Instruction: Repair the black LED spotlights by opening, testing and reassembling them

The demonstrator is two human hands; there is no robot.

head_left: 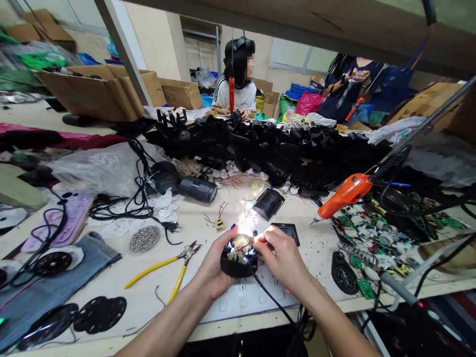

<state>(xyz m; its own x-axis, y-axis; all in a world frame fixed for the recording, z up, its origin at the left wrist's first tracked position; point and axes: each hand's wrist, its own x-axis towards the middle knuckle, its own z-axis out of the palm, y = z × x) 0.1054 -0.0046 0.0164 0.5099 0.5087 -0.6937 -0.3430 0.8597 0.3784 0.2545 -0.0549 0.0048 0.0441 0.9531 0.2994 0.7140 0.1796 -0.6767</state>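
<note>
A round black lamp housing (238,264) with small lit LEDs glowing brightly inside sits low at the bench's front middle. My left hand (214,266) is wrapped round its left side. My right hand (279,254) pinches at its top right rim, fingers closed on a small part or wire I cannot make out. A black cable (273,300) runs from the housing toward me. A white power strip (245,297) lies under my hands.
Yellow-handled pliers (167,267) lie left of my hands. An orange electric screwdriver (344,194) hangs at right above green circuit boards (366,233). A heap of black housings (260,144) fills the back. Two people sit beyond the bench. Cardboard boxes stand at far left.
</note>
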